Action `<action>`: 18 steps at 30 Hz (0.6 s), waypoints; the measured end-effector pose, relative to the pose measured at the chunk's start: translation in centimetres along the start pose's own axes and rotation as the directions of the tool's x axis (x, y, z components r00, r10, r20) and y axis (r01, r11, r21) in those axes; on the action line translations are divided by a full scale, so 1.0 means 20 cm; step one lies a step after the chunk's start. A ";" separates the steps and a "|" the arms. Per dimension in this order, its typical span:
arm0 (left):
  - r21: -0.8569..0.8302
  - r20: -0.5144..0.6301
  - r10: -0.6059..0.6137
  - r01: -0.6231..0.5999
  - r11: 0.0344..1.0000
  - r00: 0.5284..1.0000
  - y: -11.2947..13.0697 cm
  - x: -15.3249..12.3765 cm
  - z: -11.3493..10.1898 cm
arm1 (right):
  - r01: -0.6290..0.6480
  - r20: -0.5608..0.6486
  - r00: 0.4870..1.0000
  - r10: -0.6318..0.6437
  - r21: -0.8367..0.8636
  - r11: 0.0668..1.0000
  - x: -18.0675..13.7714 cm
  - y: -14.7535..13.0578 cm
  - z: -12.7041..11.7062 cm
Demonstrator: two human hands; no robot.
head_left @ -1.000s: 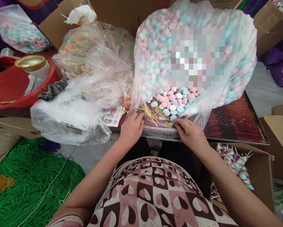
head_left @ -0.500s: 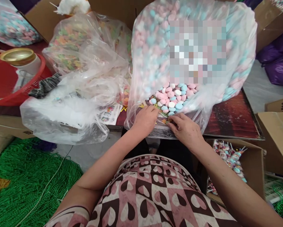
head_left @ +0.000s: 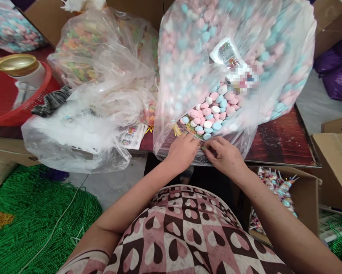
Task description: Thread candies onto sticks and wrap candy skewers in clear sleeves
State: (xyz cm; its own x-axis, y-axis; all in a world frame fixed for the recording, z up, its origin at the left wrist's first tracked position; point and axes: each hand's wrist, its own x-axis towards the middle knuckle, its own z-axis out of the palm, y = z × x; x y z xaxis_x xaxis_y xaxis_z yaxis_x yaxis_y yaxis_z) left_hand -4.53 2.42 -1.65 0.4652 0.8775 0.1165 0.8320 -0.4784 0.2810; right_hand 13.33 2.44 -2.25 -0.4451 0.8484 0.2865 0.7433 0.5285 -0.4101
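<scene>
A large clear plastic bag (head_left: 171,95) full of pink, pale blue and white oval pieces lies open toward me at the table's front edge. Some of the smooth oval pieces (head_left: 207,116) spill out at its mouth. Beside them lie small green and yellow rings (head_left: 189,125) and a bundle of yellow ties (head_left: 176,130). My left hand (head_left: 185,150) is at the bag's mouth with its fingers curled and pressed together. Close to its right, my right hand (head_left: 224,154) pinches thumb against fingers. Whatever is between my fingertips is too small and hidden to name.
To the left are a clear bag of orange and green rings (head_left: 82,45), a crumpled plastic bag (head_left: 74,133), printed cards (head_left: 132,135) and a red basket (head_left: 47,82) holding a gold-lidded jar (head_left: 16,64). An open carton (head_left: 305,201) stands below right; green bead strands (head_left: 45,220) cover the floor left.
My left hand has moved a little right and down, nearer my right hand. The yellow ties now show more fully. My right hand stays nearly in place.
</scene>
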 end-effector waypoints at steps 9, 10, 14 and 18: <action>-0.671 0.007 -0.251 0.191 0.716 0.968 -0.03 -0.02 -0.06 | -0.261 -0.089 0.943 0.321 0.401 0.878 0.02 -0.04 -0.07; -0.805 0.041 -0.327 0.225 0.548 0.944 -0.02 -0.02 -0.07 | -0.262 -0.101 0.938 0.331 0.417 0.870 0.02 -0.06 -0.08; -0.938 0.335 -0.373 0.270 -0.216 0.865 0.02 -0.04 -0.07 | -0.144 -0.143 0.968 0.206 0.351 0.925 0.05 -0.16 -0.08; -0.812 0.415 -0.256 0.228 -0.538 0.873 0.05 -0.06 -0.04 | 0.037 -0.106 0.994 -0.024 0.119 0.992 0.06 -0.22 -0.04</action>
State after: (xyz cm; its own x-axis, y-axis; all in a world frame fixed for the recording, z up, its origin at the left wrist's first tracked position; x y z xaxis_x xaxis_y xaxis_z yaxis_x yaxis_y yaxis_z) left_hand -4.47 0.99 -0.79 0.3184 0.8747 -0.3655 -0.5870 0.4846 0.6486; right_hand 9.94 1.05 0.47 -0.4079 0.8273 0.3863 0.6619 0.5594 -0.4990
